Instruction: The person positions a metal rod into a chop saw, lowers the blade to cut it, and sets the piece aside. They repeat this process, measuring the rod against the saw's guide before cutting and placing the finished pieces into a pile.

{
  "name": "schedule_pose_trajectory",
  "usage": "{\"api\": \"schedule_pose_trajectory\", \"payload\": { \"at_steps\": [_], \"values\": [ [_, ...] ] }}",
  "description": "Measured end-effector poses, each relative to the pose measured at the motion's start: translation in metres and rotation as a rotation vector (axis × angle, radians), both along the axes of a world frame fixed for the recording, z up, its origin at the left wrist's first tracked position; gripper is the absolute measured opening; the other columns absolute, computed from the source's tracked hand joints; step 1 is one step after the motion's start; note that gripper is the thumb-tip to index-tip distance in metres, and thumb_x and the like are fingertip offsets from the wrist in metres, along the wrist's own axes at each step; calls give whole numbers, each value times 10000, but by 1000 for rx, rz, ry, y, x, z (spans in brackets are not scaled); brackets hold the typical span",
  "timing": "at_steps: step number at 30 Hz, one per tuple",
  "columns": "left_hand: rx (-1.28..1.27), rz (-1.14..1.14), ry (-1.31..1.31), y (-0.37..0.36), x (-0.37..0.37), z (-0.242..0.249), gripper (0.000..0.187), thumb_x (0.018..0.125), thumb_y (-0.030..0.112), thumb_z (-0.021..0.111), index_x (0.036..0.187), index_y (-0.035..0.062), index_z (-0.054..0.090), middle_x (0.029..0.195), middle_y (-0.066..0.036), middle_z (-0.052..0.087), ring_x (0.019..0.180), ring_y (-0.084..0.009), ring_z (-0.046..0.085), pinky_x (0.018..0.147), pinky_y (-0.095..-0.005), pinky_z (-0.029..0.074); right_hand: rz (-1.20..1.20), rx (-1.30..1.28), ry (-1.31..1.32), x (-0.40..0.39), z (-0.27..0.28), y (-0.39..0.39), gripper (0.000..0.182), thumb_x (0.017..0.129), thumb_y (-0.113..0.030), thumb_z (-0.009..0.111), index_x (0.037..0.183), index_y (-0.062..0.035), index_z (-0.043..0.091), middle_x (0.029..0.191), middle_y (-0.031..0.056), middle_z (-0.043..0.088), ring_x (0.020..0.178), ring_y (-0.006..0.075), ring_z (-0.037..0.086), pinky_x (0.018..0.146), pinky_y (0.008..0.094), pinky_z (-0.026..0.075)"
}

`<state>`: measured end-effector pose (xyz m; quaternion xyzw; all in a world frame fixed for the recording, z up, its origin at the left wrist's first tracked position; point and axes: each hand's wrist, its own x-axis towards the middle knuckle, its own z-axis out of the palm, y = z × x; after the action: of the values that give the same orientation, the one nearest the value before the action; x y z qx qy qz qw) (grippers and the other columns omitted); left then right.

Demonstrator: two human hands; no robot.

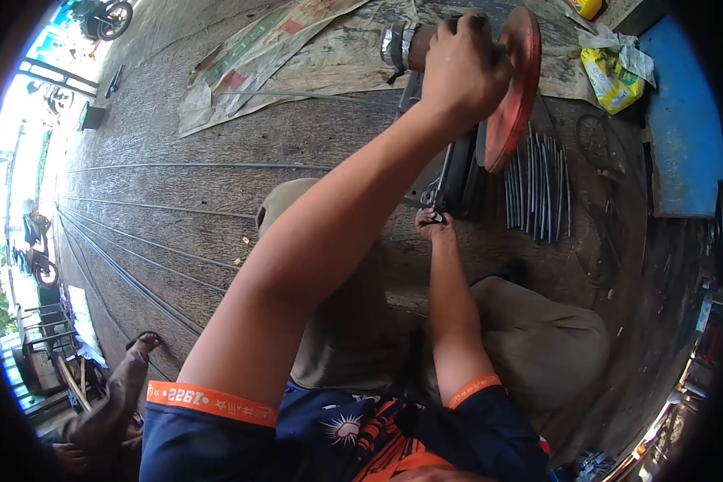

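Note:
A cut-off saw stands in front of me, with a large red disc on its right side and a motor wrapped in silver tape on its left. Over the top of the saw, my left hand has its fingers curled round a dark handle, which is mostly hidden. Lower down, at the near end of the saw's base, my right hand is closed on a small metal part by the clamp screw. Several short cut rods lie to the right of the base.
Long thin metal rods run along the floor at left. Tarpaulin sheeting lies beneath and behind the saw. At right are a yellow bag and a blue panel. Another person's foot rests at lower left.

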<state>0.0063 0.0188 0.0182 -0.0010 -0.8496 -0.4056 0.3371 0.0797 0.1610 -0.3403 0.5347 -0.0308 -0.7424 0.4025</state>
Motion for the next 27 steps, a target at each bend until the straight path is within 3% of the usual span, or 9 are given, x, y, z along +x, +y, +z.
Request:
{"api": "schedule_pose_trajectory", "payload": {
  "at_steps": [2,4,6,10,12,14,19,21,27],
  "values": [
    [-71,-32,18,-3,0,4,451,815,216,573,1177,-44,508,1094,-280,561,1027,-454,513,924,-494,406,-25,27,-6,2,1,-9,186,812,-220,427,689,-81,447,545,10,462,425,120,416,416,262,293],
    [-148,-35,-23,-3,-1,4,417,842,240,516,1163,-27,523,1097,-279,547,1015,-471,488,907,-518,391,24,673,252,12,9,-32,203,867,-239,460,703,-121,466,580,-7,460,476,122,406,444,277,281],
    [-140,-51,-8,-3,1,4,423,847,257,520,1174,-12,527,1100,-276,552,1019,-452,499,887,-512,400,-89,759,159,14,0,-38,163,842,-269,608,806,-144,508,678,-9,500,540,131,441,475,310,265],
    [-92,-90,-26,-3,1,3,434,844,239,540,1211,8,539,1114,-260,560,1016,-449,515,892,-496,410,-78,763,141,13,5,-39,152,828,-231,620,829,-137,500,706,-13,488,571,115,425,492,307,261],
    [-114,-74,13,-3,1,3,435,844,231,547,1221,15,544,1117,-253,563,1014,-448,526,888,-489,418,-77,820,147,13,-32,-44,200,891,-276,553,879,-78,530,764,71,564,630,212,540,489,387,354],
    [21,-59,-80,-1,5,7,431,841,219,562,1224,22,554,1118,-245,569,1012,-435,552,866,-475,439,311,1605,279,18,-41,-60,365,958,-328,439,951,24,536,908,208,611,777,374,614,615,495,450],
    [85,-99,-94,0,5,13,426,835,222,576,1211,23,561,1102,-242,584,1006,-414,573,850,-456,452,280,1731,454,45,8,-57,439,977,-339,395,1073,82,473,1030,294,581,932,429,595,800,498,460],
    [176,-87,-186,1,6,16,428,831,230,577,1206,25,564,1086,-240,600,1002,-409,582,851,-443,456,116,1668,752,66,12,-53,364,935,-241,500,1139,53,437,1015,251,583,941,362,603,826,437,469],
    [86,-78,-125,2,5,11,443,834,257,569,1215,32,563,1101,-245,599,1009,-406,584,857,-445,456,-17,1447,907,67,6,-44,469,750,-75,688,1150,22,463,1020,141,576,911,222,586,783,334,475]
  ]
}}
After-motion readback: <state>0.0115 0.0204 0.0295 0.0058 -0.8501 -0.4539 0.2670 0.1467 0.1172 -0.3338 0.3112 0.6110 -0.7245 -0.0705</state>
